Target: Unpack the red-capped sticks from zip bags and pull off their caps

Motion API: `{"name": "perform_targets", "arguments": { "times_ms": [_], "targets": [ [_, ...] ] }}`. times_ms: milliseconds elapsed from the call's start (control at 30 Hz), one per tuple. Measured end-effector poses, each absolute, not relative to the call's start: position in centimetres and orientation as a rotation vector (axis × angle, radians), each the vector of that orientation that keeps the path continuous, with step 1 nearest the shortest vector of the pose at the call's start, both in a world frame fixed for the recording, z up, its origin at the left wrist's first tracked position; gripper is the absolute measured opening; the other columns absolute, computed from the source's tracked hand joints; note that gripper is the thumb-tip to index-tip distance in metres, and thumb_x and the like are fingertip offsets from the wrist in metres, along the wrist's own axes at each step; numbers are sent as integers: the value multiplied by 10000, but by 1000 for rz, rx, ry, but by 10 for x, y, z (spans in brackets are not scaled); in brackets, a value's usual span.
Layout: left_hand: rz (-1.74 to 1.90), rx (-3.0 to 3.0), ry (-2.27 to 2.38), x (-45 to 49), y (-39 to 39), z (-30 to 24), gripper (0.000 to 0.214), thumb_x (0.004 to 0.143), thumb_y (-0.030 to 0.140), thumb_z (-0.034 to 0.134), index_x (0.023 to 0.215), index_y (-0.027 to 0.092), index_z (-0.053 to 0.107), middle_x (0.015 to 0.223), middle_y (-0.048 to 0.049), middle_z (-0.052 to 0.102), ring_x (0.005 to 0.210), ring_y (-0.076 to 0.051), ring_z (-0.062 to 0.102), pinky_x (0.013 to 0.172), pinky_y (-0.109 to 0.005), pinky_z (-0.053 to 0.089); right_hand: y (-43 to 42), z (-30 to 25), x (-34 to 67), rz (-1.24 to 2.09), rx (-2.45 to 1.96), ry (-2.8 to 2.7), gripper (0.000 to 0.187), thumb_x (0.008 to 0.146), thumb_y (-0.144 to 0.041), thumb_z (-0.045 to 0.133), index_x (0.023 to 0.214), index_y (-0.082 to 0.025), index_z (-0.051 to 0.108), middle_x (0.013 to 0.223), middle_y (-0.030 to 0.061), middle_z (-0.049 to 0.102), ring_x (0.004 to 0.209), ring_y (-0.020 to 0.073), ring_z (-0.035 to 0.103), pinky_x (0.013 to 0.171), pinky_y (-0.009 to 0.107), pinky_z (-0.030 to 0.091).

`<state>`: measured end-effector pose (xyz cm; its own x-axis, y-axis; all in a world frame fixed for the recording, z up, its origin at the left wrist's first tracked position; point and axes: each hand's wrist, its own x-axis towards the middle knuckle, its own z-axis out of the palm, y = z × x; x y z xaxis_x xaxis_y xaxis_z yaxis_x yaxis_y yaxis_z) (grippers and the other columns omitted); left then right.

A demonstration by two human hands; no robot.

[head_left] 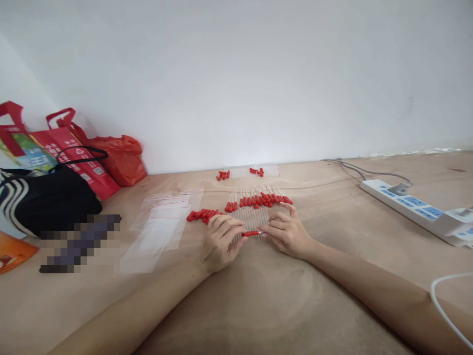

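Note:
My left hand (220,240) is closed in a pinch on a small red cap (250,233). My right hand (286,231) pinches a thin clear tube (261,232) whose end meets that cap. Both hands rest on the brown table (258,296). Just beyond them lies a row of clear tubes with red caps (258,200). A loose heap of red caps (202,215) lies to the left of my left hand.
Clear zip bags (162,224) lie left of the hands. Two small bags holding red pieces (242,172) sit near the wall. Red shopping bags (92,158) and a black striped bag (44,199) stand at far left. A white power strip (417,207) and a white cable (443,301) are at right.

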<state>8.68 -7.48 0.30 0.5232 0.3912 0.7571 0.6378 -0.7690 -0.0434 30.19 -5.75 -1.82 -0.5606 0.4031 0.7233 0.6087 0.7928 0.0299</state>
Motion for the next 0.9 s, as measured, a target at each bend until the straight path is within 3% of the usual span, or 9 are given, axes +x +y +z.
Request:
{"name": "perform_targets", "arguments": {
  "times_ms": [133,367,733,900],
  "targets": [
    [-964,-2556,-847,87,-69,-2,205,806,335,521,940,211,615,1058,-54,624,1029,-213,503,902,-399,346,-62,-17,298,-364,-747,-2285,202,855,-286,442,918,-283,634,621,-33,620,723,119,513,967,428,183],
    [-930,-2626,-828,85,-72,-2,144,818,239,509,728,229,621,933,7,661,981,-185,531,921,-416,293,-67,-14,299,-412,-695,-2286,206,854,-253,426,832,-273,630,541,-52,577,695,114,490,959,418,156],
    [-892,-2664,-833,83,-74,1,182,825,225,466,717,230,613,829,-8,645,886,-170,535,909,-412,309,-68,-13,303,-400,-690,-2295,201,843,-253,427,805,-270,624,529,-54,572,703,115,498,943,408,161],
    [-984,-2547,-994,61,-75,2,161,824,208,459,747,211,600,796,-30,614,808,-175,528,777,-369,390,-62,-16,323,-404,-892,-2179,214,846,-267,432,805,-251,642,570,-29,604,692,132,506,912,397,196]
  ]
}}
